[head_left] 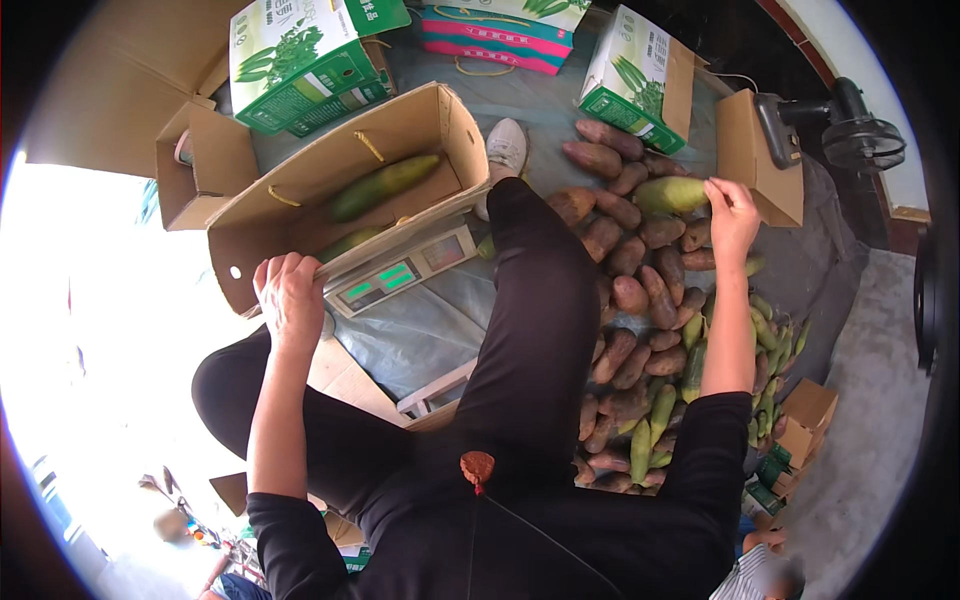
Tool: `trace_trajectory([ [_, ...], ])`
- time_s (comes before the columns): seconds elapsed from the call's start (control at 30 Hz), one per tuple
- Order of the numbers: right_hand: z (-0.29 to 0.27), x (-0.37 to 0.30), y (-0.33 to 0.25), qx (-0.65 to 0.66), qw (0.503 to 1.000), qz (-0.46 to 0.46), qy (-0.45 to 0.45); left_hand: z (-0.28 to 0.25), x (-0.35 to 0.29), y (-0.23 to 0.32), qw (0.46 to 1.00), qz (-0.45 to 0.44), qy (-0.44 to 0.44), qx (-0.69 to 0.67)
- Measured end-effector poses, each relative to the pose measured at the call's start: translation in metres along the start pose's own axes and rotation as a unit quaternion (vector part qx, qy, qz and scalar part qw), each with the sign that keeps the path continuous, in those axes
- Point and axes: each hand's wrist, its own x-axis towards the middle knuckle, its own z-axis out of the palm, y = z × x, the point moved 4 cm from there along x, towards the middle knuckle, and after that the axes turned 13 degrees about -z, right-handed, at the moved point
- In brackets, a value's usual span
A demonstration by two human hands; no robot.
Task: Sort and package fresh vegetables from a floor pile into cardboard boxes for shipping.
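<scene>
My left hand (288,298) grips the near left corner of an open cardboard box (462,135), fingers closed over its rim. Inside that box lie a long green radish (385,187) and part of another, half hidden by the near wall. Against the box's near side is a scale (405,270) with a lit green display. Out to the right, my right hand (735,212) pinches the tip of a pale green radish (671,195) above a heap of reddish-brown, tuber-like vegetables (628,260); whether the radish is lifted clear of the heap, I cannot tell.
Slimmer green radishes (770,340) lie right of the heap. Printed green-and-white cartons (300,70) and a pink-and-blue box (497,40) stand at the far side. A small fan (862,130) is by a brown box (745,150). Another person (765,575) shows at lower right.
</scene>
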Motion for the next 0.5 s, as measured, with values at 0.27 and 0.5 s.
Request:
trace_trajectory([
  [0.27, -0.003, 0.075, -0.225, 0.256, 0.951, -0.17, -0.002, -0.005, -0.013, -0.014, 1.0, -0.009, 0.005, 0.021],
  [0.5, 0.109, 0.06, -0.307, 0.328, 0.931, -0.149, 0.054, 0.002, -0.006, 0.002, 0.999, 0.031, 0.022, 0.031],
])
